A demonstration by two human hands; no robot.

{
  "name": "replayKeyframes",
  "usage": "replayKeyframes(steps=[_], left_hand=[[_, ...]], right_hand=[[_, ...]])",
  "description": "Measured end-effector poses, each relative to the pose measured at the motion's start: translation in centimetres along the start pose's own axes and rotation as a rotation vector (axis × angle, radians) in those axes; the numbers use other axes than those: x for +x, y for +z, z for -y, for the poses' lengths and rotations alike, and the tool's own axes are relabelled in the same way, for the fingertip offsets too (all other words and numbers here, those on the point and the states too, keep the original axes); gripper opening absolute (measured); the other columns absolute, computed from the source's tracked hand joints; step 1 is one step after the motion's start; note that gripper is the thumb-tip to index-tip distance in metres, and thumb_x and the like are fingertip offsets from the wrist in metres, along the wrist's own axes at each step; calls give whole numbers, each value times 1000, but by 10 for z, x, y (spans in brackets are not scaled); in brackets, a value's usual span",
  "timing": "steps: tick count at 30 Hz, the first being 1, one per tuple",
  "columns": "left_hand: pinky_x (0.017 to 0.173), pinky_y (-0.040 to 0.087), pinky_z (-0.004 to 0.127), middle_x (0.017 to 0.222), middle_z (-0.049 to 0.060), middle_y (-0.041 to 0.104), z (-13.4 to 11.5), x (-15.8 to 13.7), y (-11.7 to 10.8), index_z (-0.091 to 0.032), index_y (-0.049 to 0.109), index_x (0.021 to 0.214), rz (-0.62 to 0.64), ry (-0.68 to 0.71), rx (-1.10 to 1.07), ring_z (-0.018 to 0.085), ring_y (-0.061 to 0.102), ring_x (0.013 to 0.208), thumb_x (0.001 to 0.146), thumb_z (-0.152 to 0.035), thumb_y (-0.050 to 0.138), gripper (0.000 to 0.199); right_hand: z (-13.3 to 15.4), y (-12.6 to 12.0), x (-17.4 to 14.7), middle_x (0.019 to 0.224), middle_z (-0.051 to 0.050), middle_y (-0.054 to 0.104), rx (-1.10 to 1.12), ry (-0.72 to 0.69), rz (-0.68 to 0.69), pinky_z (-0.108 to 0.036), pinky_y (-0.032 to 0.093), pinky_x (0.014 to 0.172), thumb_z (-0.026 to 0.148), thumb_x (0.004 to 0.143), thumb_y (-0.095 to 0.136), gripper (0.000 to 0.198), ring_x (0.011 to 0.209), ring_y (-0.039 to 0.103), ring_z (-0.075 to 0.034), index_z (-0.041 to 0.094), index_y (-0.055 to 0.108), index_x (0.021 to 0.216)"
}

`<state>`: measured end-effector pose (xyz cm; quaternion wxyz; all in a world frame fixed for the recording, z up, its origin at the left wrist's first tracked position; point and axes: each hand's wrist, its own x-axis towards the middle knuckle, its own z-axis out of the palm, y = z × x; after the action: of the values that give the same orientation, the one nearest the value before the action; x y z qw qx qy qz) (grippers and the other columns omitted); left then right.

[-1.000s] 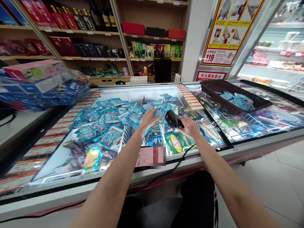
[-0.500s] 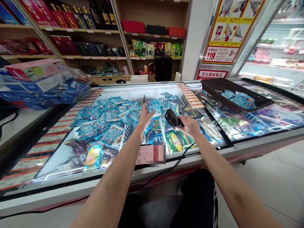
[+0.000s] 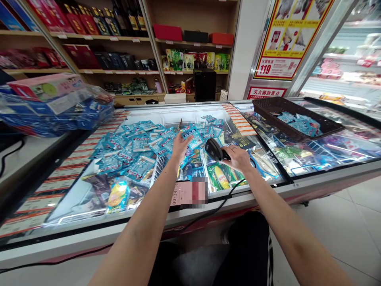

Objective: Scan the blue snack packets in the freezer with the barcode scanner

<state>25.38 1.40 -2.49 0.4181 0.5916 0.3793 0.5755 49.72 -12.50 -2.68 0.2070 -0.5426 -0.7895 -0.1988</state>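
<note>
My right hand (image 3: 238,157) is wrapped round the handle of a black barcode scanner (image 3: 213,149), its head turned to the left. Close to that head, my left hand (image 3: 181,146) pinches a light-blue ice-cream packet (image 3: 194,138) by its left side, with the thumb over the wrapper. The packet is slightly tilted above the freezer's contents. Many similar blue packets (image 3: 142,143) lie heaped in the chest freezer to the left of and behind my left hand. Green and yellow packets (image 3: 220,176) lie beneath the scanner.
A dark woven basket (image 3: 323,134) holding several blue packets rests on the freezer's right part. The scanner's black cable (image 3: 218,207) hangs over the front edge (image 3: 253,200). Bagged boxes (image 3: 56,105) stand at the left. Stocked shelves (image 3: 127,71) rise behind the freezer.
The blue packet in my left hand has tilted, and the fingers have shifted slightly lower. The scanner's head has moved a little left and down.
</note>
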Motion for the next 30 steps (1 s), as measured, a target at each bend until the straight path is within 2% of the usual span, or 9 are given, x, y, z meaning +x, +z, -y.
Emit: replayKeyframes(steps=[3, 7, 13, 24, 30], left_hand=[[66, 45, 24, 84, 0, 61, -1, 2, 0, -20, 55, 95, -6, -3, -84, 12, 55, 74, 64, -48, 74, 46], [63, 45, 24, 79, -3, 58, -2, 3, -2, -21, 50, 90, 3, -39, -132, 9, 52, 65, 63, -45, 74, 43], [66, 45, 24, 73, -4, 51, -6, 1, -1, -20, 50, 81, 35, -21, -52, 10, 48, 68, 65, -41, 73, 35], [63, 44, 23, 75, -2, 53, -5, 1, -2, -19, 53, 80, 69, 19, -56, 9, 47, 67, 65, -38, 74, 31], [64, 43, 24, 77, -2, 55, -6, 1, -2, -20, 53, 82, 76, -6, -27, 11, 49, 69, 65, -41, 73, 33]], right_hand=[[0, 0, 0, 99, -9, 65, 6, -23, 10, -30, 41, 76, 46, 88, 53, 41, 95, 58, -22, 18, 56, 118], [0, 0, 0, 101, -9, 65, 20, -45, 9, -30, 42, 79, 44, 88, 53, 42, 99, 57, -22, 17, 55, 120], [0, 1, -1, 102, -9, 65, 31, -47, 13, -30, 43, 79, 42, 87, 55, 43, 99, 57, -22, 17, 54, 121], [-1, 2, -1, 103, -10, 65, 18, -55, 11, -31, 43, 76, 42, 87, 56, 43, 98, 58, -22, 16, 54, 122], [0, 0, 0, 103, -11, 65, 19, -57, 5, -31, 43, 75, 43, 87, 55, 43, 97, 58, -23, 16, 54, 120]])
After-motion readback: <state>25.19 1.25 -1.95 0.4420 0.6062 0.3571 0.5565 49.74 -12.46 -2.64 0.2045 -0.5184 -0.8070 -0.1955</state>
